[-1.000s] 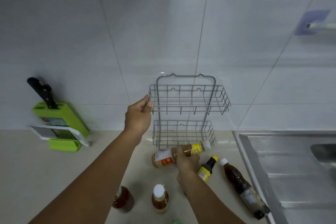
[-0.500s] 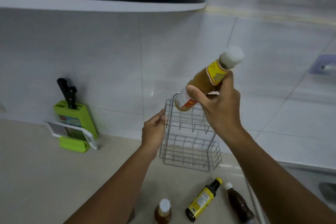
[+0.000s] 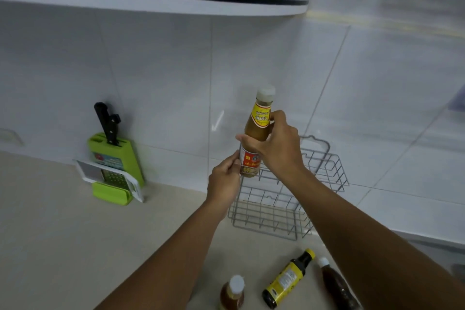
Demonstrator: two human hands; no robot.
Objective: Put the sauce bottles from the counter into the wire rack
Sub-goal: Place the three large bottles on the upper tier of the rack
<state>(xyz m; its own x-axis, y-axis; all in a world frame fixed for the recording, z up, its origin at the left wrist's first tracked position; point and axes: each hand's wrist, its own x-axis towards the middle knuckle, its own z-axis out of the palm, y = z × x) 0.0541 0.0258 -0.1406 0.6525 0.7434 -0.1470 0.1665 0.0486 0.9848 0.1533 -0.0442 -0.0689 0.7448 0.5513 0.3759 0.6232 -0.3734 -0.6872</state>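
A brown sauce bottle (image 3: 256, 133) with a white cap, a yellow neck label and a red and white body label is held upright by both hands in front of a white tiled wall. The right hand (image 3: 278, 145) is wrapped around the bottle's shoulder and neck, while the left hand (image 3: 224, 181) is closed on the lower part of its body. The bottle's base is seen at the level of the upper basket of a grey two-tier wire rack (image 3: 289, 199), at the basket's left end; whether it rests inside cannot be told. The rack is stood on a beige worktop (image 3: 63, 234) against the wall.

On the worktop nearer the viewer, a black bottle with a yellow label and yellow cap (image 3: 288, 279) is laid on its side. Just to its right a dark brown bottle with a white cap (image 3: 337, 287) is also laid down. To the left, a small brown bottle with a white cap (image 3: 232, 293) is stood upright.

Further left, a green knife block (image 3: 114, 166) with a black-handled knife (image 3: 107, 122) is leaned against the wall, with a white grater (image 3: 110, 178) set across its front.
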